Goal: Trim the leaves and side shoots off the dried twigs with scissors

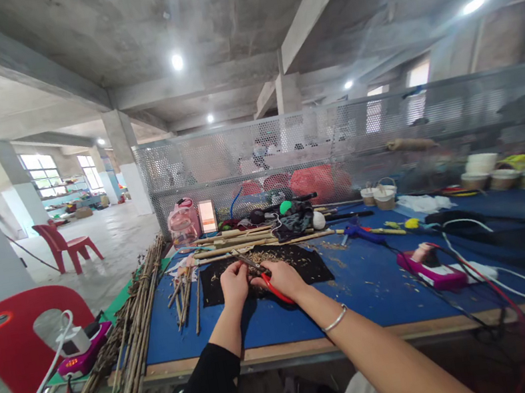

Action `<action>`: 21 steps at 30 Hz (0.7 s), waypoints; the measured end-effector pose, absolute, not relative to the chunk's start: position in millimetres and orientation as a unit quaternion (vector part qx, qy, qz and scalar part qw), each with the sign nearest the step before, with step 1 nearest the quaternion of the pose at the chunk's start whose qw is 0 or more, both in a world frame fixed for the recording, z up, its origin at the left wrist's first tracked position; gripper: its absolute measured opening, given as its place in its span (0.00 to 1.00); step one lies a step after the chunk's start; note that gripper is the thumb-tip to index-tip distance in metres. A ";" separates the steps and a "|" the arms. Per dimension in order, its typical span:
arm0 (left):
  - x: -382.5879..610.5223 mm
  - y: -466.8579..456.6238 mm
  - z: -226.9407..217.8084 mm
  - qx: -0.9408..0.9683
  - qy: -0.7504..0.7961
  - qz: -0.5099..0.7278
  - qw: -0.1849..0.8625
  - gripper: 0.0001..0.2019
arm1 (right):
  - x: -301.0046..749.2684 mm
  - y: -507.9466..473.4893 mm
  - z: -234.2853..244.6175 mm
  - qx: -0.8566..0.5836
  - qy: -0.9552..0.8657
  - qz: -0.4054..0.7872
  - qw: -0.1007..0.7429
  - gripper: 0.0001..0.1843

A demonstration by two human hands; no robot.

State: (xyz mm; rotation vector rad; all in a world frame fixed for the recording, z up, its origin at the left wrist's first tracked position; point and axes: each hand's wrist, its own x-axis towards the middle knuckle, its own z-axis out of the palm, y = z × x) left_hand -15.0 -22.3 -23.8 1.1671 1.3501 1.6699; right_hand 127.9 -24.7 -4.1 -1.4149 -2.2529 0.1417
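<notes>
My right hand (282, 279) is closed round a pair of scissors with red handles (277, 290). Their dark blades point up and to the left, close to the fingertips of my left hand (235, 284). That hand is pinched closed; whatever lies between its fingers is too small to make out. Both hands are over a black cloth (317, 271) strewn with small pale brown clippings (298, 254). Left of the cloth lie several short cut sticks (186, 299). Long pale canes (221, 251) lie across the table behind it.
A bundle of long dry stalks (137, 320) overhangs the left edge of the blue table (363, 307). On the right are a blue glue gun (364, 233), a purple power strip (431, 272) with loose cables, and small pots (385, 195). A red chair (33, 311) stands left.
</notes>
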 end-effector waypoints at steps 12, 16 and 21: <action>-12.3 -21.3 -24.1 0.372 0.472 0.668 0.439 0.10 | 125.1 -20.9 -8.1 -0.526 -0.817 0.044 0.232 0.26; -12.2 -18.1 -26.0 0.356 0.468 0.683 0.435 0.09 | 126.4 -22.7 -5.6 -0.523 -0.811 0.021 0.261 0.26; -17.3 -18.8 -28.8 0.436 0.577 0.622 0.302 0.10 | 130.4 -20.9 -3.4 -0.539 -0.783 0.016 0.310 0.25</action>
